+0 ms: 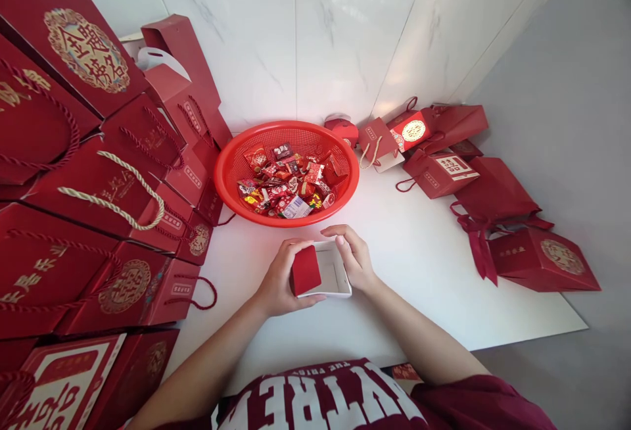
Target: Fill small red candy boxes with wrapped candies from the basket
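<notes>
A small red box with a white inside [331, 270] is held between my hands, its opening facing me and a red panel [305, 269] on its left side. My left hand [282, 280] is wrapped round that left side, thumb along the near edge. At the right edge of the box, my right hand [355, 260] touches the rim with its thumb, while its fingers curve over the far side. Just beyond the box stands a red plastic basket [224, 187] with wrapped sweets [290, 183] in it.
Stacked red gift bags and boxes [98, 180] with rope handles fill the left side. More red gift boxes [444, 173] lie along the right of the white table [394, 252], one with a ribbon [480, 252]. A tiled wall [345, 35] closes off the back.
</notes>
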Motion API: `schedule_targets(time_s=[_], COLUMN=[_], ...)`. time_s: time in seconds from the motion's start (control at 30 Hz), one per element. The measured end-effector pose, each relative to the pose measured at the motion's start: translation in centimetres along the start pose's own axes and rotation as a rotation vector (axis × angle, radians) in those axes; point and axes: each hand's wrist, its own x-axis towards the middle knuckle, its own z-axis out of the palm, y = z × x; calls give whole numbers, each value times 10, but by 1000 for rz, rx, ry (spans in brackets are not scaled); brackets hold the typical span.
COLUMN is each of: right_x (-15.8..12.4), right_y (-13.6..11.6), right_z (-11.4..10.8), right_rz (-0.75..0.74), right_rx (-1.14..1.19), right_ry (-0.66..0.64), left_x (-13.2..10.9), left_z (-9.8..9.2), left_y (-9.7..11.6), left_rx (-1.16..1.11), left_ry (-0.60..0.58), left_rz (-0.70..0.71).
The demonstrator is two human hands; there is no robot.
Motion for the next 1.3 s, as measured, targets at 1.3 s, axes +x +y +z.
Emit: schedule_targets(time_s=[1.3], right_x=[3], right_y=[-7], right_z=[-19], right_rz=[-279], right_rx=[-262], right_ry=[-536], left_x=[1], left_z=[-59], left_y=[18], left_rx=[448], left_ry=[-160], left_rz=[42])
